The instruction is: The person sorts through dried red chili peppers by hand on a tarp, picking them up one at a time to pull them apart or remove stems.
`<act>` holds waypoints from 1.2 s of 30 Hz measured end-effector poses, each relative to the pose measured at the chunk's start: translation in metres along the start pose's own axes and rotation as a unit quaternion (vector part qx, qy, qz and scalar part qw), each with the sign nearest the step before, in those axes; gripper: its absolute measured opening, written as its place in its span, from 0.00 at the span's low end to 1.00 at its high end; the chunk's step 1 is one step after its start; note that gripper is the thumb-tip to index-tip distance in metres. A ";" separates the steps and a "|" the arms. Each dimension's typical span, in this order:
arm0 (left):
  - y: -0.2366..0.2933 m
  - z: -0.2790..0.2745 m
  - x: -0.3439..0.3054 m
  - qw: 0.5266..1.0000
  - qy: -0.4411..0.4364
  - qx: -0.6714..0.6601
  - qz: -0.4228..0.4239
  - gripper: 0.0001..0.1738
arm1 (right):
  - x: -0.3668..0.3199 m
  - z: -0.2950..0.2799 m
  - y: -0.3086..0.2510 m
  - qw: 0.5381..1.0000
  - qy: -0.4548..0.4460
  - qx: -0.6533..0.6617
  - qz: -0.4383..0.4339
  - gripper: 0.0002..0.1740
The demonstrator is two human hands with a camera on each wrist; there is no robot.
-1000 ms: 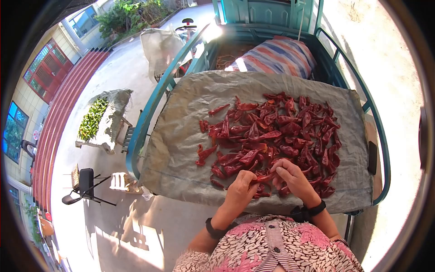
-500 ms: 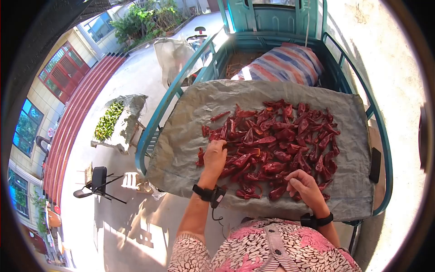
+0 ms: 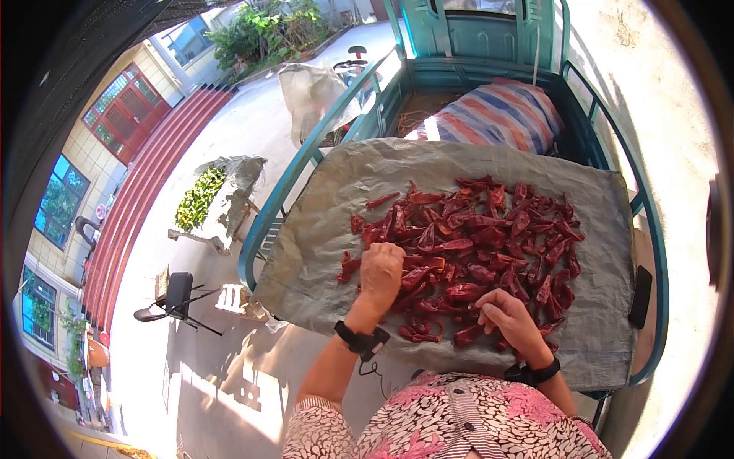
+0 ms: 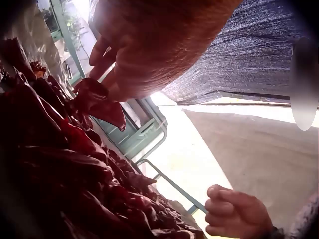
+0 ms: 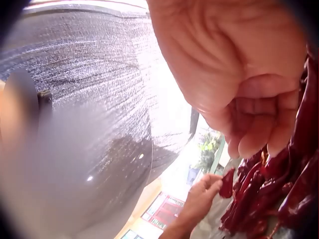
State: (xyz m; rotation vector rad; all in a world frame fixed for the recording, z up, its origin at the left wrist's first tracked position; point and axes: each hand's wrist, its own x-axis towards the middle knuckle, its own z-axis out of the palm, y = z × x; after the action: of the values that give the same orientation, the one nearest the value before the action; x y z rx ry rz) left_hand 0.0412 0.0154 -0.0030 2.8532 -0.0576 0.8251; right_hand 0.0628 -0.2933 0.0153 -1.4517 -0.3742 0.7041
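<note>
Many dried red chili peppers (image 3: 474, 260) lie spread over a grey woven sheet (image 3: 306, 252). At the left side of the pile is my left hand (image 3: 380, 277), palm down. Its fingertips and thumb pinch a dark red chili pepper (image 4: 104, 107), seen in the left wrist view; the right wrist view also shows this pepper (image 5: 228, 184) at the fingertips. My right hand (image 3: 511, 317) hovers over the near edge of the pile, fingers loosely curled, with nothing visible in them. Peppers lie close beside its fingers (image 5: 256, 137) in the right wrist view.
The sheet lies over the back of a green cargo cart (image 3: 382, 115) with side rails (image 3: 650, 252). A striped bag (image 3: 497, 115) sits in its bed. To the left stand a black folding chair (image 3: 180, 294) and a small table of green peppers (image 3: 200, 199).
A second ago both hands were together at the near edge with a red pepper between them. The left hand has since moved left over the pile; the right stays near the front. The head view has shifted.
</note>
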 end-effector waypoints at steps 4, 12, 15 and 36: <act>0.067 -0.020 -0.021 0.991 -0.021 -0.131 0.006 0.08 | 0.022 0.027 -0.005 1.000 0.001 0.007 -0.022 0.12; 0.088 -0.020 -0.043 0.983 -0.014 -0.183 -0.030 0.10 | 0.034 0.030 0.011 0.999 -0.024 0.020 -0.024 0.09; 0.060 -0.029 -0.036 0.982 -0.012 -0.156 -0.104 0.14 | 0.035 0.031 0.007 0.999 0.016 0.028 -0.024 0.10; 0.022 -0.051 -0.037 0.988 -0.002 -0.121 -0.100 0.12 | 0.064 0.078 -0.012 0.997 -0.027 -0.021 -0.063 0.16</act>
State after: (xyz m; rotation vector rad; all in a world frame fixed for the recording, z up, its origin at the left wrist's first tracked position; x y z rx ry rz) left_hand -0.0190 0.0021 0.0227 2.5818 0.1174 0.7173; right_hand 0.0641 -0.1922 0.0246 -1.4371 -0.5211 0.6377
